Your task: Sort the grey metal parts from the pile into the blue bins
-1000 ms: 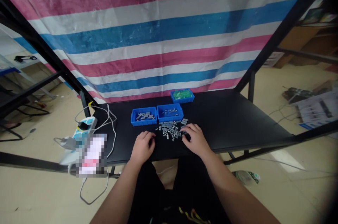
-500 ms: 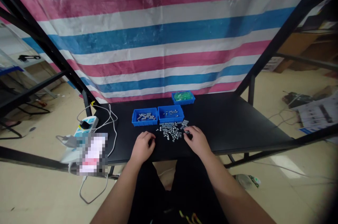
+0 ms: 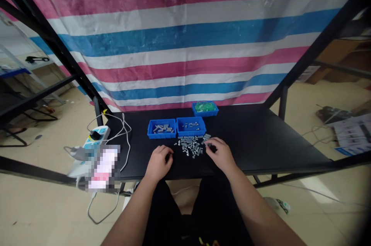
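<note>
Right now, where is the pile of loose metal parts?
In the head view, the pile of loose metal parts lies on the black table between the left hand and right hand, just in front of the middle blue bin.

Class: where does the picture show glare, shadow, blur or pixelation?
Head view: whitish glints on the sheet, with dark bands, likely shadows, at its upper right; head view: papers at far right look smeared; head view: pixel blocks partly cover the power strip.
</note>
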`<state>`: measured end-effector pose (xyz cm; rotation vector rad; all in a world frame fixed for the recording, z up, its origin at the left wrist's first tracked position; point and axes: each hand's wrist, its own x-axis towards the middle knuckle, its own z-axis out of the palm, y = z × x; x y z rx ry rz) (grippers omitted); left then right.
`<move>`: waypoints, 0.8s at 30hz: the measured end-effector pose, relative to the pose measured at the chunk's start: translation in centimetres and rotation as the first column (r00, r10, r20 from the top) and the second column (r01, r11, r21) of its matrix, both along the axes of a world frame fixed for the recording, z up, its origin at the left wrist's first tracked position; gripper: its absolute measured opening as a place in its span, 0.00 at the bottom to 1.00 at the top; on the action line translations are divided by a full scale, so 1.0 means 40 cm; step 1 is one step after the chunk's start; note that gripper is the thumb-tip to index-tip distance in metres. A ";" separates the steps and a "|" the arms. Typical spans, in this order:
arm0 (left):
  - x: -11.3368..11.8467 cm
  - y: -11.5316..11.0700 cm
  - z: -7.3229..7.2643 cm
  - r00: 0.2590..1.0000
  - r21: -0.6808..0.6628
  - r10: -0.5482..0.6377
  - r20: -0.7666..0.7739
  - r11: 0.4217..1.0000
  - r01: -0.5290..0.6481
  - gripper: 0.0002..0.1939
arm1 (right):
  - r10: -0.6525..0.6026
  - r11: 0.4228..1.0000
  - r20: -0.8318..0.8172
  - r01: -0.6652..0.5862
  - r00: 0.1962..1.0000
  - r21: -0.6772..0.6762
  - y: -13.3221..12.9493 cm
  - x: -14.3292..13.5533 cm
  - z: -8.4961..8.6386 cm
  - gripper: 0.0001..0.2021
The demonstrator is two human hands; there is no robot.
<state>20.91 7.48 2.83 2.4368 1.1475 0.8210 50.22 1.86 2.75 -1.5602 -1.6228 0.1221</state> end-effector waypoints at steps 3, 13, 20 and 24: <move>-0.001 0.001 -0.001 1.000 -0.010 0.001 -0.001 1.000 -0.001 0.08 | 0.010 0.992 -0.079 0.001 0.997 0.130 0.045 -0.013 0.040 0.07; -0.002 0.002 -0.002 1.000 -0.020 0.003 0.024 1.000 -0.003 0.09 | 0.034 0.979 -0.130 -0.007 0.991 0.203 0.241 -0.042 0.126 0.10; -0.002 0.001 0.001 1.000 -0.039 -0.003 0.031 0.999 0.005 0.08 | 0.289 0.951 -0.127 -0.270 0.949 0.148 0.272 -0.227 0.169 0.09; -0.006 -0.001 0.005 0.999 -0.045 -0.010 0.036 0.999 0.011 0.07 | 0.238 0.965 -0.084 -0.226 0.968 0.132 0.275 -0.259 0.176 0.06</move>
